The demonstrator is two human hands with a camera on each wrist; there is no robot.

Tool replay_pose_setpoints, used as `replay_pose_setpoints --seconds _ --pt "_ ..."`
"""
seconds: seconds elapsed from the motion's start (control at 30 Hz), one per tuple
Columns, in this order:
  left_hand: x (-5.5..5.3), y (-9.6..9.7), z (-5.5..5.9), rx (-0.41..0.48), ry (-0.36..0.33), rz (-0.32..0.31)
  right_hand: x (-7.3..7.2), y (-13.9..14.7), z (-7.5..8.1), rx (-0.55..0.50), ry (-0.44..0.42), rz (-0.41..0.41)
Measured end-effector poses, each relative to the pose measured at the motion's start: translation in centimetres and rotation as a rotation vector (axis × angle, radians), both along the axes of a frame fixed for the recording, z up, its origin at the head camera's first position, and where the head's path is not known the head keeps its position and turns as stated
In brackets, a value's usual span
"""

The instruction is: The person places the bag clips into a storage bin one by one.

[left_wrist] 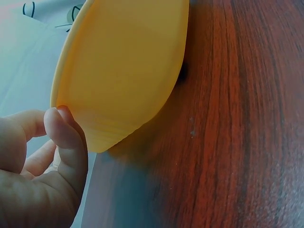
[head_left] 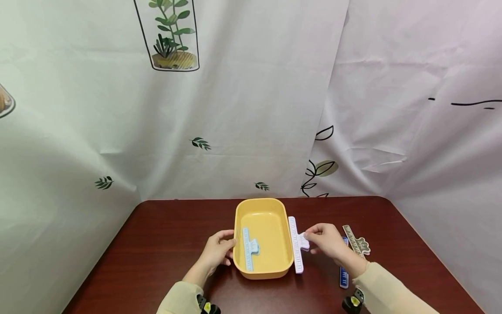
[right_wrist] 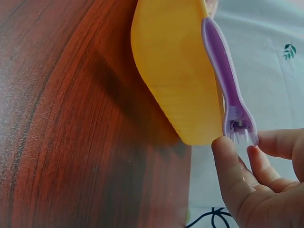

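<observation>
My left hand [head_left: 217,249] grips the left side of a yellow plastic tray [head_left: 263,275], the thumb at its rim in the left wrist view. A light blue ruler clip [head_left: 248,250] lies inside, along the tray's left side. Beside the right rim, my right hand [head_left: 327,240] pinches the handle end of a light purple ruler clip [head_left: 296,246] between thumb and fingers. In the right wrist view that clip [right_wrist: 228,71] stands edge-on against the tray's rim, its deeper purple inner side showing.
Right of the tray, a dark blue ruler clip [head_left: 344,279] lies partly hidden under my right forearm. A beige ruler clip [head_left: 354,240] rests beside it. The dark red wooden table [head_left: 168,235] ends at a white printed curtain [head_left: 251,109] behind and at both sides.
</observation>
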State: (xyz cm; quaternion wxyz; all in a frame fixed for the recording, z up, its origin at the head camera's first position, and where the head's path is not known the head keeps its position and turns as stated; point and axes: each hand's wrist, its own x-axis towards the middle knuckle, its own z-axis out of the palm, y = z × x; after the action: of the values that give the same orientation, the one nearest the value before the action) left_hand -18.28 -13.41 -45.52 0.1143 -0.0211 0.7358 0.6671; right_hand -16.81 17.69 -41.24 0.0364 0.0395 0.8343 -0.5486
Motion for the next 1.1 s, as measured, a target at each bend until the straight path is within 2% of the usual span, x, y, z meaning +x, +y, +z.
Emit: replay_pose_setpoints --seconds 0.43,0.8,1.1 --pt "0.0 0.1 0.2 -0.007 0.002 -0.011 -0.1 -0.6 0.3 -0.015 0.009 0.008" --pt "-0.3 0.1 -0.3 -0.014 -0.009 -0.007 -0.6 -1.7 0.4 -0.015 0.009 0.020" --pt "-0.1 0.2 0.1 -0.024 -0.011 -0.003 -1.0 -2.5 0.5 0.015 -0.002 0.021"
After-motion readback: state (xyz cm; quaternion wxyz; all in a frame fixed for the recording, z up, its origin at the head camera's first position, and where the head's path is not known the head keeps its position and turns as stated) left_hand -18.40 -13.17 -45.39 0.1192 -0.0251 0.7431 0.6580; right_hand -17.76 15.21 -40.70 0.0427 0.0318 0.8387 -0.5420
